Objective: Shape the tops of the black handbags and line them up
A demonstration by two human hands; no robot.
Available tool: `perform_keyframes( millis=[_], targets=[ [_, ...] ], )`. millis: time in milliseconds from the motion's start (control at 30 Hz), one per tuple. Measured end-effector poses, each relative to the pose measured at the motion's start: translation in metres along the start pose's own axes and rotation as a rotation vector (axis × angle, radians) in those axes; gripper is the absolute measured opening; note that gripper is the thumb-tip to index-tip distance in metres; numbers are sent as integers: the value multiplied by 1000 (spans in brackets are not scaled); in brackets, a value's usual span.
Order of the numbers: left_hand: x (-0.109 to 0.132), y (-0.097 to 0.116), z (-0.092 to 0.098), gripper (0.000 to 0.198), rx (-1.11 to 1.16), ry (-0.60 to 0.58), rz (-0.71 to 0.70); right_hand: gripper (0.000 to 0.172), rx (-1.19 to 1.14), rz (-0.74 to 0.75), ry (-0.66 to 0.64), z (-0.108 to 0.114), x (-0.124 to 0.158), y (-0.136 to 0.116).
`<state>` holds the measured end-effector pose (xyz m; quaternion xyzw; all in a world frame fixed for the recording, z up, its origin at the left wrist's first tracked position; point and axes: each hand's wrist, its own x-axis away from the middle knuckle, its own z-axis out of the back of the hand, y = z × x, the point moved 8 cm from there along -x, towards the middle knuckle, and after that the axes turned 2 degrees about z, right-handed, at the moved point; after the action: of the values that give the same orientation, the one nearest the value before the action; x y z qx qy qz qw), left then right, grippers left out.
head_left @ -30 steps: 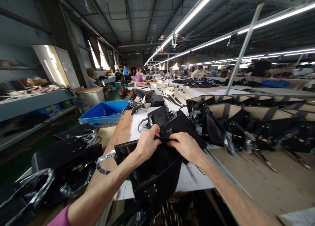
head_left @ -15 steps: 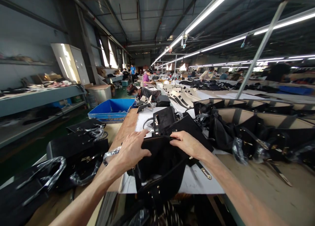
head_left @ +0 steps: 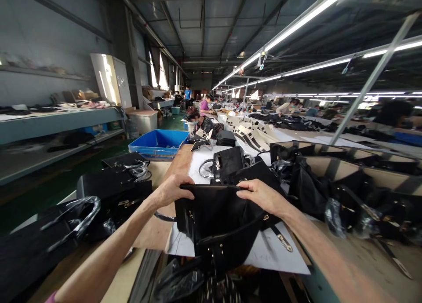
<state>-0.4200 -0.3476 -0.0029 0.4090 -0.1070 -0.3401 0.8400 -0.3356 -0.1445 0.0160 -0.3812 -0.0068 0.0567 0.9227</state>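
Observation:
A black bag (head_left: 220, 215) stands with its mouth open at the front edge of the table, its far rim raised. My left hand (head_left: 173, 191) pinches the left end of that rim between thumb and fingers. At the rim's right part, my right hand (head_left: 260, 195) is closed on the edge in the same way. The bag's near side sags toward me, with gold studs and a strap on it. Just beyond the hands lie another black bag (head_left: 229, 162) with a looped handle and a dark flat piece, on white paper (head_left: 280, 254).
Black bags with plastic-wrapped handles (head_left: 108, 184) lie at the left. More bags with beige interiors (head_left: 329, 166) line the right. A blue bin (head_left: 158, 144) is beyond the table's left edge. A person (head_left: 204, 120) bends low behind the table.
My left hand has gone from spread fingers to a pinch on the bag's rim. The far rim now looks straighter and more stretched. The view has shifted slightly left.

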Motion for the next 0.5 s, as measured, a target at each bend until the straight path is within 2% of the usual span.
perform_keyframes(
  millis=[100,200,400,500],
  targets=[
    [-1,-15,-3,20,161,-38,50,23,-18,-15,-55,-2,-1,2],
    [-3,-22,-3,20,270,-56,62,23,-63,-31,-120,-5,-3,5],
    [-2,-19,-5,25,356,-114,53,25,-76,-66,-134,-4,-3,9],
    [2,-16,-2,24,358,-87,17,27,-79,-64,-154,-6,-3,9]
  ],
)
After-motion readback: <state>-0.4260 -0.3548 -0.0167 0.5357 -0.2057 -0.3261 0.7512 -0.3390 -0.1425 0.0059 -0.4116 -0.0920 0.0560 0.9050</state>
